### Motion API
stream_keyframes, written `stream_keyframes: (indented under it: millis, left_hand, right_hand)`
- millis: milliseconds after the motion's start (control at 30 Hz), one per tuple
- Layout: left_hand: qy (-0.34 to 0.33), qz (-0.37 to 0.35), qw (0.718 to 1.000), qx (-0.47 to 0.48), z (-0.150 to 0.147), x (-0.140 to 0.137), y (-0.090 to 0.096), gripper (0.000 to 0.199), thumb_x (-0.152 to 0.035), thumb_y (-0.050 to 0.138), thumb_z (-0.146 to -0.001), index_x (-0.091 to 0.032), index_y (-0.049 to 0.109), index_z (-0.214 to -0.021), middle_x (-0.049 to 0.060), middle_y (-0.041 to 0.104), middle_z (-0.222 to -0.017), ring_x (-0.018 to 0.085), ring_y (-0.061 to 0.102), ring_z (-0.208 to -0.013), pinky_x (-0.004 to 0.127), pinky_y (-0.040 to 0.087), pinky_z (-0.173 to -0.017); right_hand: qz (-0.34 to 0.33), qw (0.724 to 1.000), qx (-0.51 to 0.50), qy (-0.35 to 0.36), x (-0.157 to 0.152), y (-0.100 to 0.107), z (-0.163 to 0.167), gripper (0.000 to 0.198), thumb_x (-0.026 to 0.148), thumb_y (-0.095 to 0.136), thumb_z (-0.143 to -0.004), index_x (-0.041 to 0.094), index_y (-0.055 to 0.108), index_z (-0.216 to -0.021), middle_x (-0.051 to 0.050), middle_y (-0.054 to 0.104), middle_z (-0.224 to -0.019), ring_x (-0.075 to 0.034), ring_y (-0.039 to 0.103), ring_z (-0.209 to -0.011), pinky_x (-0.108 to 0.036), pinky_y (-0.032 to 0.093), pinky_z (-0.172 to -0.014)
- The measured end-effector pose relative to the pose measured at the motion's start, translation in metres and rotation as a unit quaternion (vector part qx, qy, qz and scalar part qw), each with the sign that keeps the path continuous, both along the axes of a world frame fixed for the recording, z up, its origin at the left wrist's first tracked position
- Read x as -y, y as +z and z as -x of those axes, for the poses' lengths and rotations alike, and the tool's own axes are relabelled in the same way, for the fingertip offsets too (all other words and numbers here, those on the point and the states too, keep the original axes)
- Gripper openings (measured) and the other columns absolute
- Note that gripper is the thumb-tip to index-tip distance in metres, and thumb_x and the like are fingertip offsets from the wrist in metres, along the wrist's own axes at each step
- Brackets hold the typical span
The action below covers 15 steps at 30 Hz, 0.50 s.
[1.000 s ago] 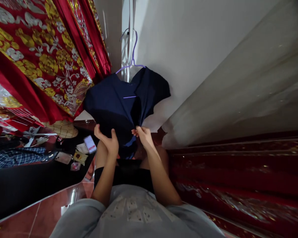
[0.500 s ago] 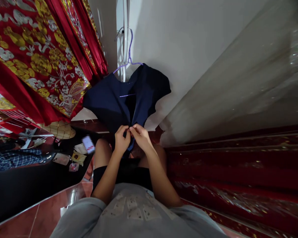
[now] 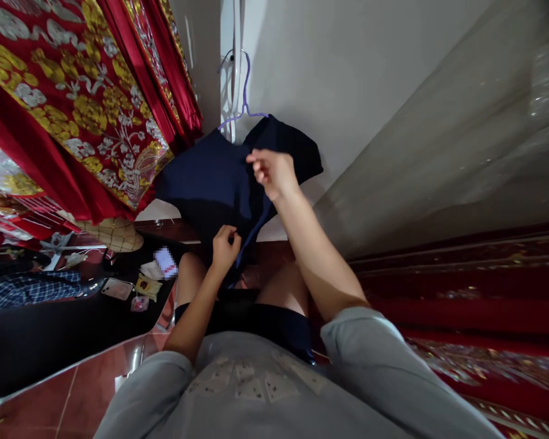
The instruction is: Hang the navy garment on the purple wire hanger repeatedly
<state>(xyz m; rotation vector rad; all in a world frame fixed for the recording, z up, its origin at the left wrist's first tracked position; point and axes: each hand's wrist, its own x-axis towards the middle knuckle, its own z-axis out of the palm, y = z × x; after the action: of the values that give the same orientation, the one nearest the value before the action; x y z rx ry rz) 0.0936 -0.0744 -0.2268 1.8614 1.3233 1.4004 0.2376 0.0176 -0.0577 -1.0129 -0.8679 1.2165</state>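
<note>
A dark navy top (image 3: 210, 171) hangs by its shoulders from a purple wire hanger (image 3: 246, 91) against the wall. Low on the garment's front, my left hand (image 3: 226, 249) is closed, thumb and finger pinched on the cloth near its opening. My right hand (image 3: 277, 172) is up in front of the upper part of the top, close under the neckline. Its fingers are drawn together in a pinch; whatever is between them is too small to make out. A lighter blue strip of edge runs down between the two hands.
Red cloth with gold and silver embroidery (image 3: 114, 116) hangs at the left. On a black tabletop (image 3: 64, 341) lie a phone (image 3: 117, 289), small packets (image 3: 147, 286) and a checked cloth (image 3: 32, 289). Translucent plastic sheeting (image 3: 439, 164) covers the right side.
My right hand has left the left hand and moved up and slightly right, still pinched. The left hand stays low on the top. The garment's front edges have shifted.
</note>
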Motion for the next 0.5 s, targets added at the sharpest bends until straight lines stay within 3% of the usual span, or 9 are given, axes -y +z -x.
stream_keyframes:
  millis: [67, 133, 200, 267, 333, 433, 500]
  left_hand:
    - [-0.024, 0.000, 0.999, -0.026, 0.005, -0.008, 0.006, 0.012, -0.012, 0.054, -0.089, -0.018, 0.064, -0.092, 0.007, 0.065, -0.087, 0.019, 0.063, -0.078, 0.031, 0.049, -0.076]
    - [-0.059, -0.007, 0.997, -0.046, 0.013, -0.017, 0.024, 0.013, -0.013, 0.055, -0.090, -0.018, 0.066, -0.093, 0.008, 0.067, -0.088, 0.020, 0.064, -0.081, 0.032, 0.051, -0.078]
    - [-0.085, -0.029, 0.995, -0.036, 0.023, -0.029, 0.055, 0.013, -0.018, 0.057, -0.092, -0.019, 0.069, -0.098, 0.009, 0.070, -0.094, 0.022, 0.066, -0.088, 0.034, 0.052, -0.086]
    - [-0.099, -0.067, 0.993, 0.008, 0.032, -0.046, 0.094, 0.018, -0.025, 0.061, -0.095, -0.021, 0.070, -0.110, 0.009, 0.070, -0.106, 0.022, 0.066, -0.101, 0.036, 0.051, -0.097]
    - [-0.122, -0.088, 0.987, 0.055, 0.038, -0.066, 0.136, 0.026, -0.031, 0.066, -0.094, -0.023, 0.067, -0.119, 0.007, 0.069, -0.106, 0.022, 0.066, -0.101, 0.038, 0.051, -0.099]
    - [-0.143, -0.114, 0.982, 0.056, 0.042, -0.099, 0.186, 0.022, -0.037, 0.073, -0.091, -0.021, 0.069, -0.106, 0.005, 0.067, -0.100, 0.022, 0.068, -0.100, 0.039, 0.052, -0.101]
    - [-0.149, -0.141, 0.979, 0.008, 0.041, -0.118, 0.203, 0.023, -0.040, 0.074, -0.091, -0.019, 0.067, -0.094, 0.005, 0.065, -0.096, 0.023, 0.069, -0.101, 0.040, 0.052, -0.102]
  right_hand:
    - [-0.035, 0.999, 0.021, 0.001, -0.007, 0.024, 0.002, 0.031, 0.043, 0.071, -0.085, 0.016, 0.063, -0.072, 0.004, 0.054, -0.056, -0.003, 0.038, -0.042, -0.017, 0.022, -0.038]
    - [-0.068, 0.997, 0.037, 0.007, 0.000, 0.035, 0.007, 0.035, 0.047, 0.069, -0.089, 0.016, 0.064, -0.073, 0.003, 0.053, -0.056, -0.003, 0.039, -0.042, -0.017, 0.023, -0.037]
    - [-0.089, 0.994, 0.056, 0.015, 0.013, 0.035, 0.011, 0.035, 0.047, 0.069, -0.090, 0.016, 0.064, -0.074, 0.003, 0.052, -0.055, -0.004, 0.040, -0.042, -0.017, 0.024, -0.038]
    - [-0.092, 0.992, 0.080, 0.025, 0.025, 0.031, 0.012, 0.034, 0.045, 0.069, -0.091, 0.017, 0.062, -0.073, 0.004, 0.051, -0.054, -0.004, 0.041, -0.042, -0.017, 0.025, -0.039]
    - [-0.095, 0.990, 0.099, 0.033, 0.031, 0.030, 0.010, 0.033, 0.044, 0.070, -0.091, 0.018, 0.060, -0.073, 0.004, 0.051, -0.053, -0.004, 0.041, -0.043, -0.016, 0.027, -0.039]
    - [-0.120, 0.985, 0.116, 0.045, 0.031, 0.036, 0.006, 0.033, 0.044, 0.069, -0.091, 0.018, 0.059, -0.073, 0.005, 0.050, -0.052, -0.005, 0.041, -0.044, -0.016, 0.027, -0.040]
    - [-0.135, 0.982, 0.125, 0.048, 0.028, 0.036, 0.005, 0.034, 0.046, 0.069, -0.091, 0.018, 0.059, -0.074, 0.004, 0.050, -0.053, -0.005, 0.042, -0.045, -0.016, 0.028, -0.041]
